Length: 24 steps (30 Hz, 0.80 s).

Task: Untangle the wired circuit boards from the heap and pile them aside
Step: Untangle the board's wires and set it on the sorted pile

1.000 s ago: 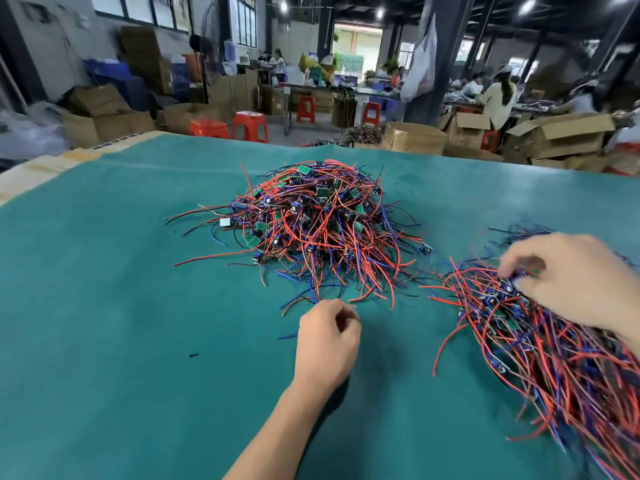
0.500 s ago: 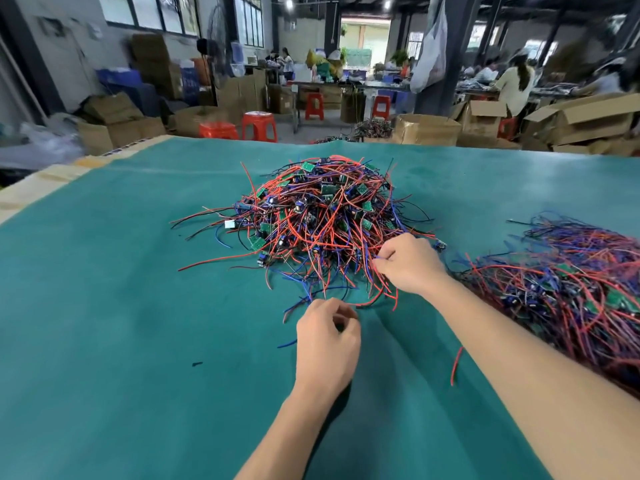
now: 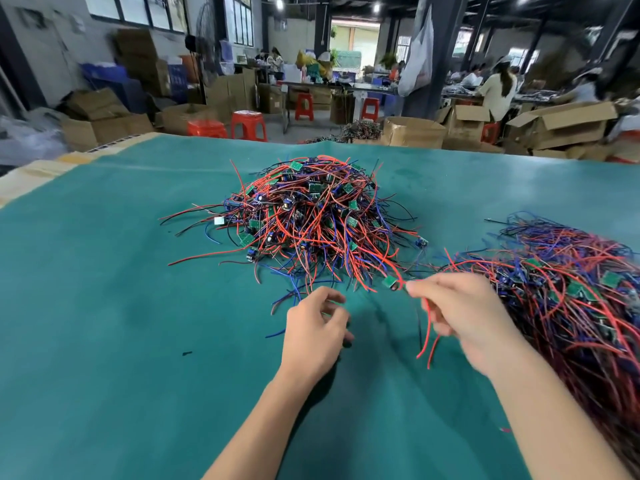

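Right hand [image 3: 464,317] pinching one wired circuit board [image 3: 391,282] by its red leads, near the heap [image 3: 311,216].
Left hand [image 3: 315,330] loosely curled, empty, on the green mat [image 3: 104,306]; sorted pile [image 3: 571,289] at right.

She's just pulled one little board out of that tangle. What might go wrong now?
1. The right hand pinches the board by its red wires; others from the heap could snag and drag along.
2. The sorted pile nearly touches the heap, so they may re-tangle.
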Available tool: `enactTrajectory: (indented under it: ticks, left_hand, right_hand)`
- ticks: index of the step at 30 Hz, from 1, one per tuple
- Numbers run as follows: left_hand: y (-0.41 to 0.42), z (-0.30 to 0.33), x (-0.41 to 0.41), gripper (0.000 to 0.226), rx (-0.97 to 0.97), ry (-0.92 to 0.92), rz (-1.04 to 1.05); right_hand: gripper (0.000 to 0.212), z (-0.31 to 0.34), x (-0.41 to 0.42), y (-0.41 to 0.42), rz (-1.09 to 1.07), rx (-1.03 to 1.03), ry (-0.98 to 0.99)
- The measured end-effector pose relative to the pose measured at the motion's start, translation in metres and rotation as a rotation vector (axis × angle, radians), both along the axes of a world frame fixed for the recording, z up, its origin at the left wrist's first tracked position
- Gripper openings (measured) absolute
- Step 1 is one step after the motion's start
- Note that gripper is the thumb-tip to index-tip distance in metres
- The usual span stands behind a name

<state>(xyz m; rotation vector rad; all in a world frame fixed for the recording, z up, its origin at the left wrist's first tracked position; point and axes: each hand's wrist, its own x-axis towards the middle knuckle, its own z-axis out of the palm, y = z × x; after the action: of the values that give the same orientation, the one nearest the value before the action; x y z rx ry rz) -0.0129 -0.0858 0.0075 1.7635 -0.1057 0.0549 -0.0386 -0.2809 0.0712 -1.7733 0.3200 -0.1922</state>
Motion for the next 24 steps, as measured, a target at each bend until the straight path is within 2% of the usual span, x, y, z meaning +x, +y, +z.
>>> enactTrajectory:
  ticks: [2, 4, 7, 12, 15, 17, 21, 24]
  left_hand:
    - [0.0, 0.004, -0.003, 0.015, 0.017, 0.001, -0.083]
    - [0.0, 0.008, -0.005, 0.021, 0.021, -0.002, -0.17]
    - [0.003, 0.012, -0.008, 0.029, -0.084, 0.036, -0.239]
    - [0.007, 0.015, -0.011, 0.014, -0.342, 0.135, -0.326]
    - [0.007, 0.015, -0.017, 0.011, -0.557, 0.209, -0.442]
    - [0.009, 0.017, -0.022, 0.014, -0.62, 0.242, -0.495]
    - [0.008, 0.016, -0.027, 0.013, -0.577, 0.26, -0.53]
    - [0.004, 0.016, -0.03, 0.03, -0.452, 0.232, -0.492]
  right_hand:
    - [0.016, -0.013, -0.018, 0.015, 0.12, 0.292, 0.017]
    - [0.013, -0.024, -0.029, 0.028, 0.219, 0.412, -0.005]
    - [0.019, -0.035, -0.033, 0.04, 0.352, 0.334, 0.007]
    - [0.018, -0.038, -0.037, 0.038, 0.566, 0.253, 0.059]
    - [0.03, -0.04, -0.035, 0.036, 0.502, 0.31, 0.016]
    - [0.029, -0.041, -0.032, 0.034, 0.406, 0.37, -0.04]
    - [0.017, -0.042, -0.032, 0.033, 0.323, 0.382, -0.152]
    - [0.02, -0.043, -0.032, 0.034, 0.3, 0.345, -0.153]
